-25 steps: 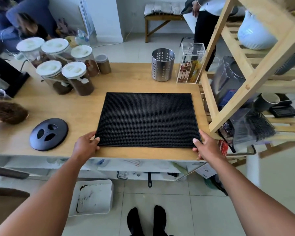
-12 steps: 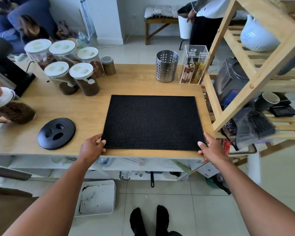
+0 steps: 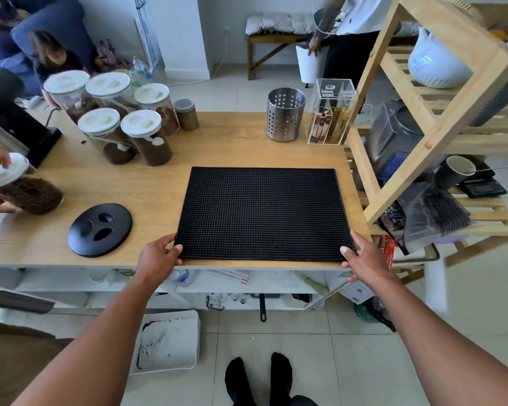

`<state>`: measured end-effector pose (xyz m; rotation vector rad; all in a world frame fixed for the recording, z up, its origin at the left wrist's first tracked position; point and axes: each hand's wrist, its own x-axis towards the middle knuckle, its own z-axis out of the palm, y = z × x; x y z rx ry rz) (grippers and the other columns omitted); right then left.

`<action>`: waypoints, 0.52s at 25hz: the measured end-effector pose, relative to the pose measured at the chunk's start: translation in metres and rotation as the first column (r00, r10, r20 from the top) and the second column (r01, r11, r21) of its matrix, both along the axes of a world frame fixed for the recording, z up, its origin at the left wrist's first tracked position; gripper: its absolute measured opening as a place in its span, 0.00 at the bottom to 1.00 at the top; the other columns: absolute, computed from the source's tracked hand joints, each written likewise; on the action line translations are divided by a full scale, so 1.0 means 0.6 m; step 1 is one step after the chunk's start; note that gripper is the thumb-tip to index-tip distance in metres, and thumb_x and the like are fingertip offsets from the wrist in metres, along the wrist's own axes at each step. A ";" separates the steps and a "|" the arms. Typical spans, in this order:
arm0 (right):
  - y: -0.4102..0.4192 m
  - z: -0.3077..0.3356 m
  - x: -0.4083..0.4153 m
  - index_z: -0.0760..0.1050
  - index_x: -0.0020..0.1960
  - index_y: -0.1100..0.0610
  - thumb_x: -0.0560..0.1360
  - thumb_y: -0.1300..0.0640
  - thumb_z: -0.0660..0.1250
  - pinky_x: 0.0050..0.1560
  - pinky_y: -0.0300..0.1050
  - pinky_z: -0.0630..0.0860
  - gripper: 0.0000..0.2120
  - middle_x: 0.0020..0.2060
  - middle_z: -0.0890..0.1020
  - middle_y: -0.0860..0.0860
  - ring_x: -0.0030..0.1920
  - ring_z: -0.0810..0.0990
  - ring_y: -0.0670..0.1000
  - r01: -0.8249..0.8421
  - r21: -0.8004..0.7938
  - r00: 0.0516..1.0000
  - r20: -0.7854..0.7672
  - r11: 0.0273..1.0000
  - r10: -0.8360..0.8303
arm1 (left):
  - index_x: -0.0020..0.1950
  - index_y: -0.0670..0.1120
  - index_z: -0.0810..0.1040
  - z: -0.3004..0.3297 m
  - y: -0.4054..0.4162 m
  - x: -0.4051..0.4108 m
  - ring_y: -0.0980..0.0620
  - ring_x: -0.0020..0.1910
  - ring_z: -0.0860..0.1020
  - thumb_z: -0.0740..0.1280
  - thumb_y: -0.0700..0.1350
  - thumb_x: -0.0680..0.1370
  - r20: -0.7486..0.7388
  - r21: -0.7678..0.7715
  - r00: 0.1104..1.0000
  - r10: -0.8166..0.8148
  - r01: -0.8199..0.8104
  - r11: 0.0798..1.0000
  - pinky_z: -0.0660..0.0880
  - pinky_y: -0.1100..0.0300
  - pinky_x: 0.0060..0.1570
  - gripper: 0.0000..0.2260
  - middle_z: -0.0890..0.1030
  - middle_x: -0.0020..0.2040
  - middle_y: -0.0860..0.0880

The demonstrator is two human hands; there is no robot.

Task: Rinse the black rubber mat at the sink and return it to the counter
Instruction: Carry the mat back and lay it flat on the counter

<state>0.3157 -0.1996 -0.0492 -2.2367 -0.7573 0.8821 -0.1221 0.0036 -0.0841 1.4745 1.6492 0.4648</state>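
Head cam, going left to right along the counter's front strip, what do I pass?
Black oval lid → left hand on the mat's near-left corner → black rubber mat → right hand on its near-right corner → wooden shelf unit beside the counter.

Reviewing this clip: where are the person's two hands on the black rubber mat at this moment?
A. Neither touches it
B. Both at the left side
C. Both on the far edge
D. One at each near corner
D: the left hand grips the near-left corner and the right hand the near-right corner of the black rubber mat, which lies flat on the counter.
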 end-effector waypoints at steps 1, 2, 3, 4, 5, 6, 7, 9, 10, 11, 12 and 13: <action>-0.001 -0.001 0.000 0.57 0.84 0.47 0.83 0.58 0.67 0.28 0.41 0.83 0.33 0.82 0.63 0.55 0.47 0.85 0.47 -0.001 0.001 1.000 -0.001 1.000 0.001 | 0.71 0.54 0.77 0.002 -0.002 0.000 0.52 0.34 0.83 0.70 0.49 0.80 -0.003 0.006 1.000 -0.004 0.004 1.000 0.74 0.59 0.30 0.18 0.86 0.33 0.52; -0.002 -0.002 0.000 0.57 0.84 0.47 0.83 0.58 0.67 0.28 0.41 0.82 0.33 0.82 0.63 0.54 0.47 0.85 0.47 -0.001 0.002 1.000 -0.004 1.000 0.001 | 0.71 0.53 0.77 0.004 -0.005 0.000 0.52 0.33 0.82 0.70 0.49 0.80 -0.005 0.011 1.000 -0.007 0.007 1.000 0.73 0.60 0.30 0.18 0.86 0.33 0.52; -0.004 -0.003 0.001 0.57 0.84 0.47 0.83 0.58 0.67 0.28 0.41 0.82 0.33 0.82 0.63 0.54 0.47 0.85 0.47 -0.001 0.004 1.000 -0.007 1.000 0.001 | 0.71 0.53 0.77 0.006 -0.008 0.000 0.54 0.31 0.80 0.70 0.49 0.81 -0.009 0.014 1.000 -0.008 0.008 1.000 0.72 0.61 0.29 0.18 0.86 0.32 0.52; -0.005 -0.004 0.001 0.57 0.84 0.47 0.83 0.58 0.67 0.27 0.41 0.82 0.33 0.82 0.63 0.54 0.47 0.85 0.47 0.000 0.003 1.000 -0.009 1.000 0.000 | 0.71 0.53 0.77 0.008 -0.010 0.000 0.56 0.30 0.79 0.70 0.49 0.81 -0.015 0.017 1.000 -0.007 0.008 1.000 0.71 0.62 0.28 0.18 0.85 0.31 0.52; -0.006 -0.005 0.001 0.57 0.83 0.47 0.83 0.58 0.67 0.27 0.40 0.82 0.33 0.82 0.64 0.55 0.46 0.85 0.46 0.004 0.003 1.000 -0.010 1.000 -0.004 | 0.71 0.53 0.77 0.010 -0.013 0.000 0.57 0.29 0.77 0.69 0.49 0.81 -0.023 0.020 1.000 -0.007 0.007 1.000 0.70 0.63 0.28 0.18 0.85 0.30 0.51; -0.007 -0.006 0.001 0.58 0.83 0.47 0.83 0.58 0.67 0.27 0.40 0.82 0.33 0.81 0.64 0.55 0.46 0.85 0.46 0.008 0.005 1.000 -0.010 1.000 -0.008 | 0.71 0.53 0.77 0.013 -0.015 0.000 0.56 0.28 0.77 0.69 0.49 0.81 -0.028 0.023 1.000 -0.006 0.007 1.000 0.70 0.62 0.28 0.18 0.84 0.30 0.51; -0.008 -0.007 0.001 0.58 0.83 0.47 0.83 0.58 0.67 0.26 0.40 0.81 0.33 0.81 0.65 0.55 0.46 0.85 0.46 0.011 0.006 1.000 -0.011 1.000 -0.011 | 0.72 0.53 0.76 0.014 -0.018 0.000 0.56 0.28 0.76 0.69 0.49 0.81 -0.029 0.024 1.000 -0.006 0.007 1.000 0.70 0.62 0.28 0.18 0.84 0.29 0.51; -0.011 -0.007 0.001 0.58 0.83 0.47 0.83 0.57 0.67 0.27 0.40 0.82 0.33 0.81 0.65 0.55 0.46 0.86 0.46 0.012 0.005 1.000 -0.011 1.000 -0.012 | 0.72 0.53 0.76 0.018 -0.023 0.000 0.55 0.31 0.78 0.69 0.49 0.81 -0.021 0.023 1.000 -0.008 0.009 1.000 0.71 0.61 0.31 0.18 0.84 0.29 0.51; -0.012 -0.008 0.001 0.58 0.83 0.47 0.83 0.57 0.67 0.27 0.41 0.82 0.33 0.81 0.65 0.55 0.46 0.86 0.46 0.009 0.004 1.000 -0.011 1.000 -0.009 | 0.72 0.52 0.77 0.019 -0.025 0.000 0.54 0.33 0.80 0.69 0.48 0.81 -0.016 0.022 1.000 -0.009 0.009 1.000 0.72 0.60 0.34 0.19 0.84 0.30 0.50; -0.013 -0.008 0.001 0.58 0.83 0.47 0.83 0.57 0.67 0.27 0.41 0.82 0.33 0.81 0.65 0.55 0.46 0.86 0.47 0.005 0.003 1.000 -0.010 1.000 -0.005 | 0.72 0.52 0.76 0.020 -0.027 0.000 0.53 0.35 0.81 0.69 0.48 0.81 -0.010 0.020 1.000 -0.008 0.008 1.000 0.73 0.59 0.36 0.19 0.84 0.30 0.50; -0.014 -0.008 0.000 0.58 0.83 0.47 0.83 0.57 0.67 0.28 0.42 0.83 0.33 0.82 0.64 0.55 0.46 0.86 0.47 0.002 0.002 1.000 -0.010 1.000 -0.002 | 0.73 0.51 0.76 0.022 -0.028 0.000 0.54 0.36 0.82 0.69 0.48 0.81 -0.004 0.018 1.000 -0.007 0.007 1.000 0.74 0.59 0.38 0.19 0.84 0.30 0.50; -0.015 -0.009 0.000 0.58 0.83 0.47 0.83 0.57 0.67 0.28 0.42 0.83 0.33 0.82 0.64 0.55 0.47 0.86 0.47 0.001 0.001 1.000 -0.010 1.000 -0.001 | 0.73 0.51 0.76 0.023 -0.029 0.001 0.54 0.37 0.83 0.69 0.48 0.81 0.002 0.017 1.000 -0.008 0.008 1.000 0.74 0.60 0.38 0.19 0.84 0.30 0.50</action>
